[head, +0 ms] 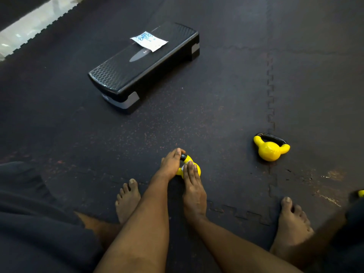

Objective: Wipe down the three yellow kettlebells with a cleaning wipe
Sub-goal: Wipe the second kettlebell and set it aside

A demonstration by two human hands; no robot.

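One dark floor mat [216, 107] of interlocking tiles fills my view. On it, far ahead, stands a black step platform [126, 75] with a white and blue packet [149, 41] lying on top. Nearer, between my bare feet, my left hand [171, 164] curls round the handle of the near kettlebell [198, 170], while my right hand [193, 186] presses a white wipe [185, 166] on its yellow body with straight fingers. A second kettlebell [268, 150] lies on its side to the right. A yellow sliver [361, 193] shows at the right edge.
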